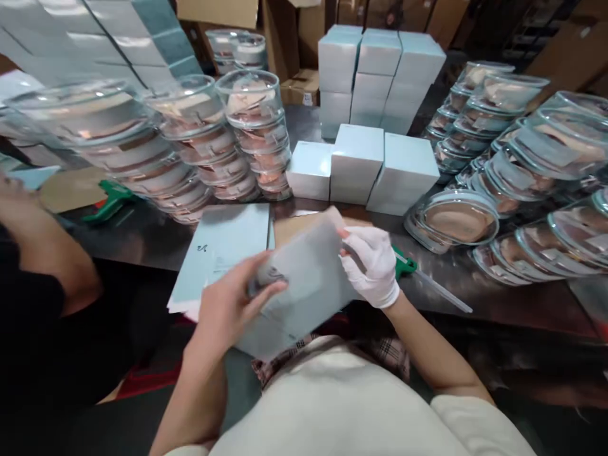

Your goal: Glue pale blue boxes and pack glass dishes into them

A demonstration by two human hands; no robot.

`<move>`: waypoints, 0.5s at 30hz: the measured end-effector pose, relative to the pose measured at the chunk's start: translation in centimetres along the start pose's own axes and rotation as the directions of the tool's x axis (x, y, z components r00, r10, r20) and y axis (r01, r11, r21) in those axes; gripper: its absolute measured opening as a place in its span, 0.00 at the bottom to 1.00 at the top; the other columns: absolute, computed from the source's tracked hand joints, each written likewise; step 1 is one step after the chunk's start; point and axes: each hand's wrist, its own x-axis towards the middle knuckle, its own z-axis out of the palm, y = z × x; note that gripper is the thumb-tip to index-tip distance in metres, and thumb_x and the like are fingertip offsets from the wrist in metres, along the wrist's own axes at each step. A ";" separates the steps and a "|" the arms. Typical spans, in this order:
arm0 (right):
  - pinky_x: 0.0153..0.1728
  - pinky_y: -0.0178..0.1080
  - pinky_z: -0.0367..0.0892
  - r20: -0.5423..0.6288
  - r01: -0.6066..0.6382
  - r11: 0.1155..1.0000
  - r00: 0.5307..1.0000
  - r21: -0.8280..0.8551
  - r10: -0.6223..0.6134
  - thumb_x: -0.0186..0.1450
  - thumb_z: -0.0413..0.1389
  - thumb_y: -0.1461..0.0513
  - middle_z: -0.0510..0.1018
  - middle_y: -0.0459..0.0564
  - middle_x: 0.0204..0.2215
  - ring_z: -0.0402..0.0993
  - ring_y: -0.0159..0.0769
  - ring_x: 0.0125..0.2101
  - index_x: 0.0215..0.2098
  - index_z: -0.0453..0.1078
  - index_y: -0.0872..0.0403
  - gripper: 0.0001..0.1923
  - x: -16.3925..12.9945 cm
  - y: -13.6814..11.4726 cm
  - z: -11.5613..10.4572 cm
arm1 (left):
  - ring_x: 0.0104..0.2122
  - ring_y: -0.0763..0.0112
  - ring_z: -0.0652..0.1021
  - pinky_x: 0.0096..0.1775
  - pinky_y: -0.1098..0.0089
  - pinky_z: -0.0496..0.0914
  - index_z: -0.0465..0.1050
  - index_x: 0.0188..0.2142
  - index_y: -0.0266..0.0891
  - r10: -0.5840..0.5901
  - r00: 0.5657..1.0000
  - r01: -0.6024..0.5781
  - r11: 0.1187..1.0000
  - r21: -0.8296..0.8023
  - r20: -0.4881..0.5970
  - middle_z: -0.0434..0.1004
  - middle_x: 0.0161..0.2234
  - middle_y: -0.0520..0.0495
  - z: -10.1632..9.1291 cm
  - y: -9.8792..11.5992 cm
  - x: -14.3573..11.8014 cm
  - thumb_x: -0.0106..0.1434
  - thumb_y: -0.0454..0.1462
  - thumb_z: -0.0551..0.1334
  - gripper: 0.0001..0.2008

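A thin pale card (308, 272), blurred, is held tilted in the air over the near edge of the table, in front of the person's body. The left hand (235, 294), bare, grasps it by its left side, with the thumb lying across the printed face. The right hand (373, 266), in a white glove with some fingertips showing, pinches the card at its right edge.

Just behind the card, a sheet of brown cardboard (294, 227) lies on the table, and to its left rests a pile of pale blue cards (232, 247) with a dark mark on the top one. A green glue gun (405, 265) lies beside the right hand, partly hidden by it, with a clear glue stick (444, 291) pointing away to the right.

The table (137, 250) is dark and smooth, with a dull shine. Pale boxes (356, 164) stand along its middle, and a taller block of stacked boxes (375, 82) rises behind them. Round glass containers (251, 126) are piled in columns on the left, and more glass containers (517, 152) crowd the right side.

At the far left is a co-worker's arm (52, 247), near a second green glue gun (111, 199). Brown cartons (280, 38) fill the dim room beyond.
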 end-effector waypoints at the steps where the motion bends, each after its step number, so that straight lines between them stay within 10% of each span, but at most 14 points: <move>1: 0.60 0.49 0.71 0.023 -0.056 0.998 0.998 0.036 0.055 0.74 0.54 0.58 0.83 0.56 0.51 0.78 0.46 0.54 0.57 0.77 0.50 0.16 0.5 -0.4 -0.4 | 0.24 0.67 0.76 0.30 0.69 0.68 0.80 0.54 0.52 0.064 0.995 -0.061 0.997 -0.039 0.075 0.86 0.41 0.50 0.9 0.6 -0.9 0.60 0.55 0.73 0.25; 4: 0.50 0.43 0.75 0.219 -0.338 0.918 0.931 0.208 0.293 0.75 0.53 0.53 0.85 0.54 0.44 0.82 0.43 0.44 0.51 0.77 0.53 0.16 -0.5 -0.4 -1.6 | 0.26 0.68 0.79 0.29 0.70 0.69 0.83 0.49 0.49 0.100 0.993 -0.095 0.992 -0.085 0.057 0.87 0.40 0.49 3.1 -0.4 -3.2 0.62 0.54 0.72 0.20; 7: 0.44 0.39 0.76 0.605 -0.637 0.712 0.702 0.297 0.375 0.75 0.51 0.46 0.85 0.51 0.39 0.81 0.39 0.37 0.48 0.77 0.54 0.23 -3.7 0.3 -2.4 | 0.28 0.67 0.81 0.30 0.71 0.71 0.83 0.50 0.49 0.068 0.998 -0.068 0.995 -0.075 -0.002 0.86 0.39 0.49 4.1 -3.0 -5.1 0.63 0.54 0.71 0.20; 10: 0.51 0.44 0.76 0.863 -0.804 0.483 0.476 0.347 0.173 0.70 0.52 0.36 0.85 0.53 0.42 0.81 0.43 0.44 0.46 0.80 0.56 0.34 -6.4 0.1 -2.3 | 0.33 0.63 0.84 0.34 0.69 0.75 0.79 0.58 0.52 0.150 0.971 -0.140 0.988 -0.065 0.185 0.86 0.44 0.45 4.9 -4.5 -6.3 0.63 0.56 0.70 0.26; 15: 0.54 0.47 0.75 0.928 -0.912 0.171 0.364 0.373 -0.083 0.60 0.54 0.26 0.85 0.58 0.45 0.81 0.47 0.48 0.50 0.80 0.58 0.48 -8.7 -1.1 -2.4 | 0.52 0.42 0.83 0.51 0.53 0.79 0.74 0.64 0.45 0.281 0.815 -0.222 0.959 -0.175 0.506 0.82 0.56 0.33 6.3 -3.6 -7.1 0.44 0.67 0.74 0.52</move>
